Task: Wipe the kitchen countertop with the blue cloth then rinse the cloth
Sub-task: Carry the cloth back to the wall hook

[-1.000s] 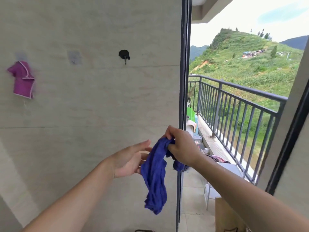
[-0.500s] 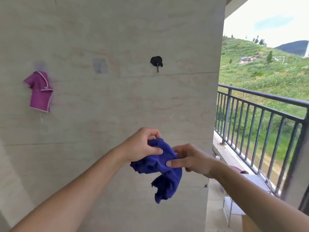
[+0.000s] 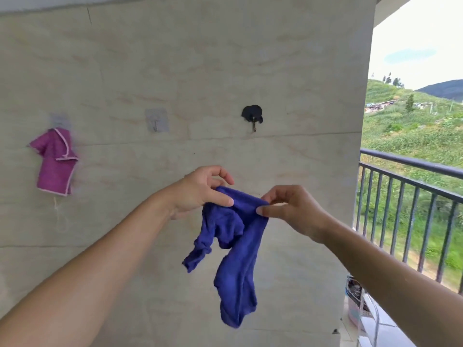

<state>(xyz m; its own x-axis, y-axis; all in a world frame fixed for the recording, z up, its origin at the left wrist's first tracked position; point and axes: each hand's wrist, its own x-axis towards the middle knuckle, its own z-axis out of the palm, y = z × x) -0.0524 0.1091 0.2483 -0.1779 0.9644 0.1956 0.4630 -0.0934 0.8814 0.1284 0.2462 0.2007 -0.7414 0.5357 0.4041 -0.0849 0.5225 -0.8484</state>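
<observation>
Before the pale beige, marble-patterned tile wall point(image 3: 175, 58), both hands hold a crumpled deep-blue terry cloth point(image 3: 238, 246) up in the air, and it touches nothing else. The left hand point(image 3: 200, 191) pinches the upper left part of the cloth between the thumb and the curled fingers. The right hand point(image 3: 293, 209) pinches the upper right corner in the same manner, so a short piece of the top edge is stretched between the two hands. From this edge the rest of the cloth hangs down below the hands, with its long axis close to vertical. One twisted tail falls to the lower left, and a longer, wider part falls straight down. The relation that matters is upward: a small black adhesive wall hook point(image 3: 252, 116) sits on the wall above the hands, nearly over the gap between them, and it carries nothing. Both hands are about equally near to it, and the stretched edge lies just under it. I judge that the next move is to lift this edge onto the hook, because no countertop and no tap are in view. Further left are a clear adhesive hook point(image 3: 156, 120) and a magenta cloth with pink trim point(image 3: 55, 161) that hangs on the wall. A dark metal balcony railing point(image 3: 411, 169) stands on the right
</observation>
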